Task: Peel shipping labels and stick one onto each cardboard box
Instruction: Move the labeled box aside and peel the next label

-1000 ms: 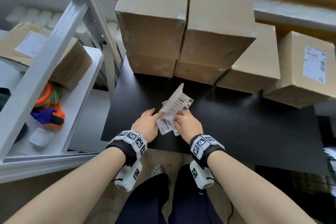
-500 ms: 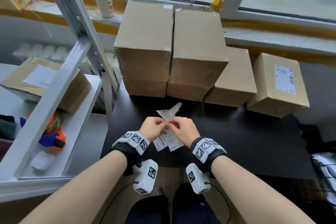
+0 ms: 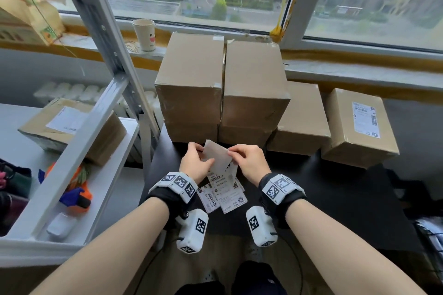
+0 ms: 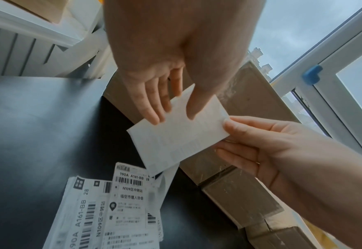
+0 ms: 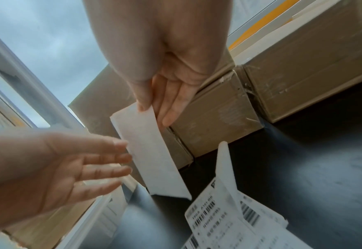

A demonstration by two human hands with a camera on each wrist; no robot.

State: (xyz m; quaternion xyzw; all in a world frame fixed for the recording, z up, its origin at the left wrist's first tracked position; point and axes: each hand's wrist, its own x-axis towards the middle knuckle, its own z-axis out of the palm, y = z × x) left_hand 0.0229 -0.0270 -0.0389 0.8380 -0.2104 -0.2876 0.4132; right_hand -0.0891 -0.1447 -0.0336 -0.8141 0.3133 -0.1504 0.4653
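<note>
Both hands hold one peeled shipping label just above the black table, its blank side towards me. My left hand pinches its left edge between thumb and fingers. My right hand pinches its upper right corner; the wrist views show this label clear of the table. Under the hands lies a pile of printed labels. Right behind stand two stacks of plain cardboard boxes. A lower plain box and a labelled box sit to the right.
A grey metal shelf flanks the table on the left, carrying a labelled box and an orange and blue tape dispenser. A paper cup stands on the window sill behind the boxes.
The label has come away from the sheets on the table. Both hands have lifted it a little towards the boxes and spread it flat between them. My view has tilted up.
</note>
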